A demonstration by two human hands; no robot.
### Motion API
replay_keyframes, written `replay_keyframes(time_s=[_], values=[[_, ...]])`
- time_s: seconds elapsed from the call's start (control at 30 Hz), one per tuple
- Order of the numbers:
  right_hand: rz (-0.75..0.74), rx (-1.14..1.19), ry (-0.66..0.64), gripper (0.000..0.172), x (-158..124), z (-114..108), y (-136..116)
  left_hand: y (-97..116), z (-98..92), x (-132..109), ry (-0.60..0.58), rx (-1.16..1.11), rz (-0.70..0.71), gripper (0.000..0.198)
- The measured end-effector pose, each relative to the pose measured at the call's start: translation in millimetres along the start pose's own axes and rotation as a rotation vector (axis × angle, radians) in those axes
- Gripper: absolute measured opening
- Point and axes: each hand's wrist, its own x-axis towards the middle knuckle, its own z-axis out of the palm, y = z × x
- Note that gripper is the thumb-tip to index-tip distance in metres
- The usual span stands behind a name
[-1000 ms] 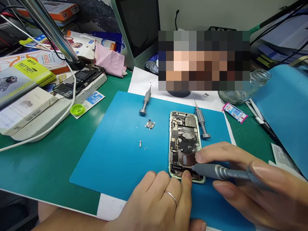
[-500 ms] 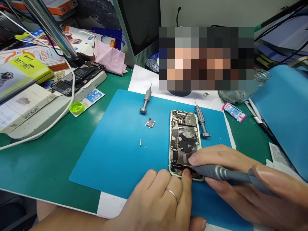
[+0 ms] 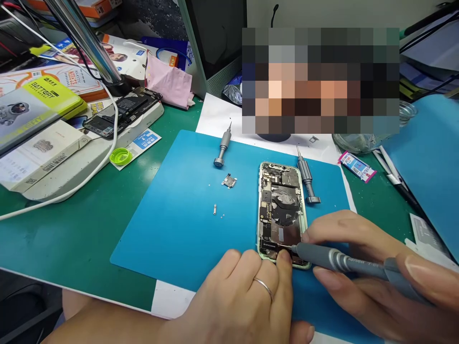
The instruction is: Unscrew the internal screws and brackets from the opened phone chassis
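Note:
An opened phone [image 3: 285, 210] with a pale green frame lies on the blue mat [image 3: 172, 205]. My right hand [image 3: 362, 267] grips a grey screwdriver [image 3: 333, 258], its thin tip over the phone's lower inner part. The fingers of my left hand [image 3: 247, 291] are bent close together, and its index fingertip presses at the phone's lower edge; nothing shows in it. Left of the phone lie a small metal plate [image 3: 229, 180] and a tiny bracket [image 3: 214, 209]. One grey screwdriver [image 3: 223, 145] rests at the mat's upper part, another [image 3: 307, 177] right beside the phone.
At the left, a second opened phone [image 3: 124, 113] sits on a white device near a battery box [image 3: 46, 98], a white cable and a green cap [image 3: 121, 156]. A glass jar [image 3: 358, 142] and a pink-blue packet [image 3: 357, 166] are at the right. A pixelated area covers the upper right.
The whole view has shifted, so things appear slightly further right. My right hand's index fingertip has drawn back from the phone's inside to its right edge.

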Motion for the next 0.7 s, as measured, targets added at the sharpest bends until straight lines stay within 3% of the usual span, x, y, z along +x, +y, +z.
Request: replay_keyframes(time_s=[0.1, 0.2, 0.3, 0.43, 0.7], values=[[-0.008, 0.006, 0.042, 0.031, -2.6, 1.0, -0.1, -0.2, -0.4, -1.3, -0.013, 0.001, 0.006, 0.044], [-0.004, -0.027, 0.088, 0.047, -5.1, 1.0, 2.0, -0.7, -0.8, -2.9, -0.013, -0.004, 0.011, 0.044], [-0.067, -0.026, 0.055, 0.058, -1.6, 2.6, 4.6, -0.8, -1.4, -3.5, -0.022, -0.009, 0.011, 0.045], [-0.158, 0.029, 0.194, 0.070, 0.8, 8.4, 6.1, -0.6, -1.8, -2.2, -0.027, -0.025, 0.010, 0.046], [0.009, 0.025, 0.154, 0.076, -14.6, 7.4, 0.7, -0.8, -0.5, -2.1, -0.019, -0.024, 0.005, 0.046]])
